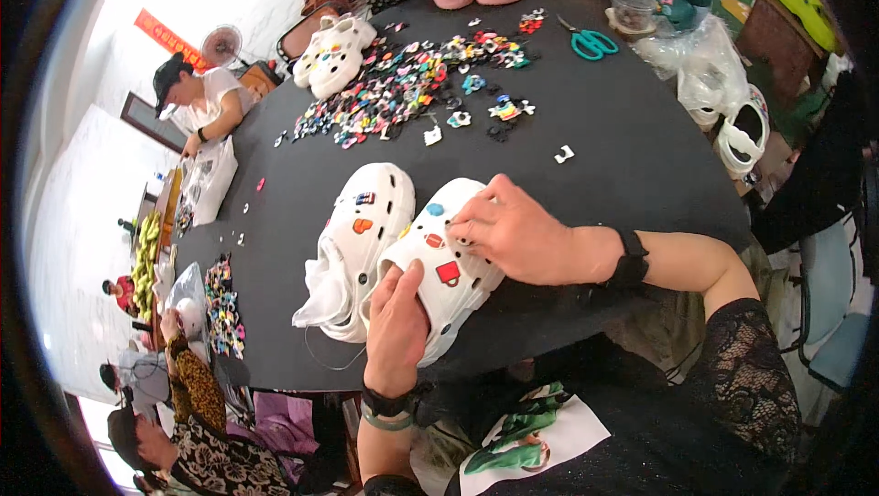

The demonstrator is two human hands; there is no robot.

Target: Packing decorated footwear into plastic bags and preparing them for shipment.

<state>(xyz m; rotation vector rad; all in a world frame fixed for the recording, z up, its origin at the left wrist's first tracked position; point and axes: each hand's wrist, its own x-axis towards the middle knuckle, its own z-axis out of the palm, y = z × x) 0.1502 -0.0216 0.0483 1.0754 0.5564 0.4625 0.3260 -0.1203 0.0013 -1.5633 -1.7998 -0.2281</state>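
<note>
Head view: our right fingers (469, 221), curled downward, pinch together atop the white clog (426, 263); we cannot tell whether they hold anything. Our left fingers (409, 284) grasp it by the foot opening, near the edge of the black tabletop (623, 185). Room lies toward the charm heap (394, 93); beyond, a red banner (174, 42) bears characters.

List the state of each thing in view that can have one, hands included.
Left hand: gripping the held clog near its opening.
Right hand: fingertips at the clog's upper; anything pinched is hidden.
Held white clog: partly decorated, tilted.
Second white clog: on the table, charms fitted, thin white material hanging from its opening.
Loose charms: heaped, spread out.
Teal-handled scissors: lying on the table, unheld.
</note>
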